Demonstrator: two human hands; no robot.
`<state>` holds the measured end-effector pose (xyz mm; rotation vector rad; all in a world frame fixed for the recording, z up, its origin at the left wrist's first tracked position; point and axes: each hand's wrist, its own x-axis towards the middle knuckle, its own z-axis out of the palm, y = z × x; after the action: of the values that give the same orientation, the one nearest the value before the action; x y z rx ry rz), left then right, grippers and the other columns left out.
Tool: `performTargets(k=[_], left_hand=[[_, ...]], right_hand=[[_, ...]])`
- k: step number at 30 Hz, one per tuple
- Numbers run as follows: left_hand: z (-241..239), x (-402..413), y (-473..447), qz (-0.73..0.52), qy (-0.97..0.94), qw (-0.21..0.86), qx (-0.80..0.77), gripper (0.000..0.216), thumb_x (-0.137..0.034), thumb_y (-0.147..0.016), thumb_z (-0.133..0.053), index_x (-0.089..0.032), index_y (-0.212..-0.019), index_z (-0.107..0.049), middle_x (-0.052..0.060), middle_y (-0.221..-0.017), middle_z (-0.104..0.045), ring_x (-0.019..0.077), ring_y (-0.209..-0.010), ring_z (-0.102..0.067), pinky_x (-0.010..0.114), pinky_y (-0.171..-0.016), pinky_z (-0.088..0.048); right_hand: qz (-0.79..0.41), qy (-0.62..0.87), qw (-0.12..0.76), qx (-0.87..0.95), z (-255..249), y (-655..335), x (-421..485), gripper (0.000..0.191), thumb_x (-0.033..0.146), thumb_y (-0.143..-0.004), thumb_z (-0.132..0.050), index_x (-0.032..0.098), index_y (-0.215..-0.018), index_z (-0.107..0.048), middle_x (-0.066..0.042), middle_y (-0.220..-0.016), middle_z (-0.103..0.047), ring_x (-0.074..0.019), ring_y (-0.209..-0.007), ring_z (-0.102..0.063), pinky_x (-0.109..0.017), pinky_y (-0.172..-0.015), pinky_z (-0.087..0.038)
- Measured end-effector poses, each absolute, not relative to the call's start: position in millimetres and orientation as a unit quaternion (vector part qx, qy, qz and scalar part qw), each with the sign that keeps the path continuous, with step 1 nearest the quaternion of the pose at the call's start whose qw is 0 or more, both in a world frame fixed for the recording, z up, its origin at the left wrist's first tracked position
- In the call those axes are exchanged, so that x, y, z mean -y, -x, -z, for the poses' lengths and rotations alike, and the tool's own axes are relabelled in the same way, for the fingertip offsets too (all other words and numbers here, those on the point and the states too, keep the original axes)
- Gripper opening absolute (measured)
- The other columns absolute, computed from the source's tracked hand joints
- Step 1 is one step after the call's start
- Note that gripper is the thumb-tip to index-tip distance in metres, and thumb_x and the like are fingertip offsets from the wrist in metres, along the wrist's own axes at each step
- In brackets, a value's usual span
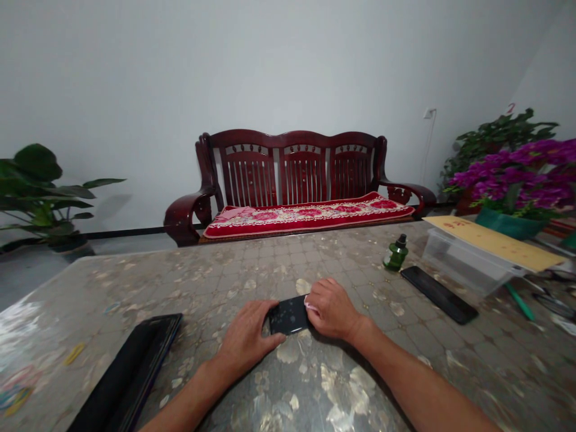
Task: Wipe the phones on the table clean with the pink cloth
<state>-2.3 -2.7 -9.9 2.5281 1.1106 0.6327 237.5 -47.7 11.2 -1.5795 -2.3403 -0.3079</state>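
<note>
With your left hand [248,330] pinching the phone [288,316] by its edges, press lightly and evenly through the pale cloth [309,305] bunched under your right hand's [332,309] curled fingers

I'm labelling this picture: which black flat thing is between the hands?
The phone: left hand around one end, right hand at the other. The black case at left and black slab at right lie untouched.

Three flat black objects [288,318], one bottle [395,257], one bench [303,141]
</note>
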Motion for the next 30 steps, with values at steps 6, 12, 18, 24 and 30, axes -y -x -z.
performTargets(k=[6,12,18,24,30], left_hand=[[6,5,1,-0.213,-0.884,0.153,-0.387,0.047,-0.025,-0.072,-0.071,-0.021,-0.117,-0.061,0.008,-0.114,-0.068,0.0290,-0.106,-0.061,0.042,-0.095,-0.047],[0,7,0,-0.212,-0.883,0.154,-0.389,0.045,-0.026,-0.071,-0.072,-0.021,-0.114,-0.062,0.007,-0.112,-0.068,0.0288,-0.105,-0.062,0.041,-0.094,-0.047],[-1,7,1,-0.212,-0.883,0.151,-0.390,0.044,-0.026,-0.071,-0.072,-0.022,-0.113,-0.062,0.007,-0.110,-0.068,0.0292,-0.105,-0.061,0.042,-0.095,-0.046],[1,5,3,-0.216,-0.882,0.145,-0.393,0.041,-0.027,-0.071,-0.071,-0.023,-0.111,-0.062,0.006,-0.109,-0.069,0.0284,-0.103,-0.062,0.040,-0.094,-0.046],[-1,4,3,-0.204,-0.873,0.144,-0.418,0.045,-0.030,-0.071,-0.071,-0.021,-0.114,-0.061,0.007,-0.109,-0.069,0.0292,-0.105,-0.062,0.041,-0.094,-0.046]], right_hand=[[0.085,0.522,0.153,0.835,-15,-241,46,0.012,0.021,-0.082,-0.056,0.020,-0.083,-0.068,-0.004,-0.079,-0.065,-0.0196,-0.080,-0.052,-0.033,-0.077,-0.033],[0.086,0.546,0.157,0.818,-15,-261,39,0.015,0.017,-0.079,-0.056,0.020,-0.084,-0.070,-0.005,-0.083,-0.067,-0.0205,-0.085,-0.054,-0.033,-0.079,-0.033],[0.072,0.488,0.154,0.856,-15,-272,37,0.020,0.011,-0.066,-0.055,0.021,-0.075,-0.069,-0.002,-0.075,-0.064,-0.0180,-0.076,-0.053,-0.031,-0.071,-0.032],[0.068,0.483,0.163,0.858,-17,-270,37,0.021,0.009,-0.064,-0.054,0.021,-0.073,-0.069,-0.001,-0.071,-0.065,-0.0172,-0.073,-0.055,-0.031,-0.072,-0.034],[0.065,0.479,0.156,0.862,-16,-267,39,0.022,0.011,-0.062,-0.055,0.021,-0.074,-0.070,-0.002,-0.072,-0.066,-0.0179,-0.073,-0.056,-0.031,-0.071,-0.034]])
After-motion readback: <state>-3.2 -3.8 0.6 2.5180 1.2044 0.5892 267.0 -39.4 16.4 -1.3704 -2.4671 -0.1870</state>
